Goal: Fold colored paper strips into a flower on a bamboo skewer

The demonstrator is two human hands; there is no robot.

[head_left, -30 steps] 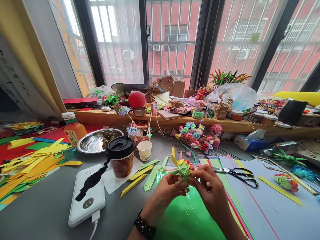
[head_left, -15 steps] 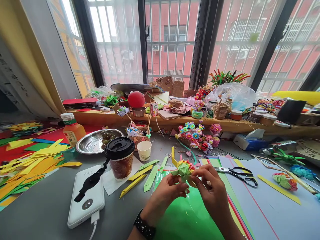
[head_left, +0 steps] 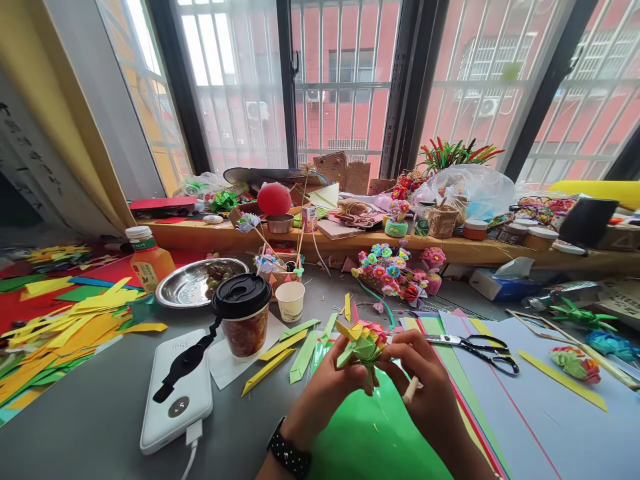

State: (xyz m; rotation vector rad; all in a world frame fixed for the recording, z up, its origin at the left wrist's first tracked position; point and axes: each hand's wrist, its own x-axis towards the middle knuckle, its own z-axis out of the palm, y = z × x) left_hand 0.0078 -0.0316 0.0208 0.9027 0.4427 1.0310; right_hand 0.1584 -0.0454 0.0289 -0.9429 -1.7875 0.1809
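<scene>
My left hand (head_left: 336,377) is closed round a folded paper flower (head_left: 364,347), green on the near side with yellow and pink petal tips. The fingertips of my right hand (head_left: 423,373) are pinched at the flower's right edge. A short pale stick (head_left: 411,389) pokes out from between the curled fingers of that hand; its other end is hidden. Below both hands lies a shiny green sheet (head_left: 380,433). Folded green and yellow paper strips (head_left: 304,357) lie left of the flower. Black-handled scissors (head_left: 483,348) rest on paper sheets to the right.
A lidded coffee cup (head_left: 245,327), paper cup (head_left: 290,303) and white power bank (head_left: 177,393) stand or lie at left. Beyond them are a metal plate (head_left: 175,293) and juice bottle (head_left: 149,260). Another paper flower (head_left: 575,365) lies right. Cut paper strips (head_left: 95,317) pile far left.
The flower has turned and tipped slightly in my hands, showing more of its yellow petals. My right hand has rolled a little, so the pale stick now shows more.
</scene>
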